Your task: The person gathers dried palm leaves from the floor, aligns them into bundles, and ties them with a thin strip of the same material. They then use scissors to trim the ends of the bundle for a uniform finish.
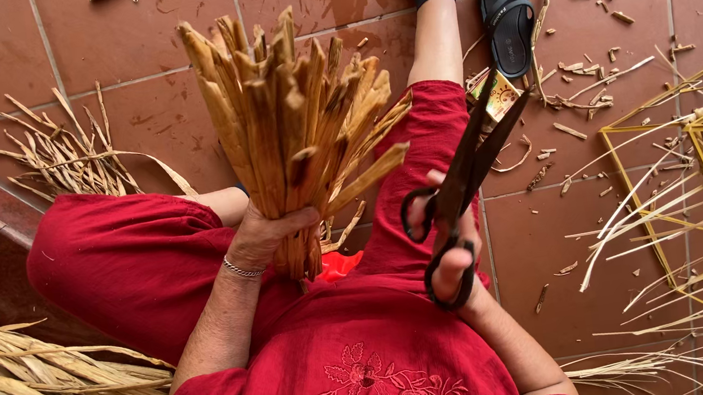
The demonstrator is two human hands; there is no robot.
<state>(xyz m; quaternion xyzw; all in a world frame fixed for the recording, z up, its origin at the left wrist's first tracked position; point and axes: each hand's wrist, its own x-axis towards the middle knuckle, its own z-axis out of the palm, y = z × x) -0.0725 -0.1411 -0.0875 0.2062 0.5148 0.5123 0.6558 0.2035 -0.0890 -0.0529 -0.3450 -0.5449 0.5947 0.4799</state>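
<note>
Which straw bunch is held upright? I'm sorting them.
The fanned reed bundle gripped in the left hand; the loose straw pile lies flat on the tiles.

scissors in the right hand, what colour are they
Black, blades and handles alike: the scissors, held in the right hand, show best in the head view.

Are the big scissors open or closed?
Closed, or nearly. The scissors' two dark blades lie together as one strip pointing up toward the sandal, with no gap showing. The right hand holds their handles.
</note>
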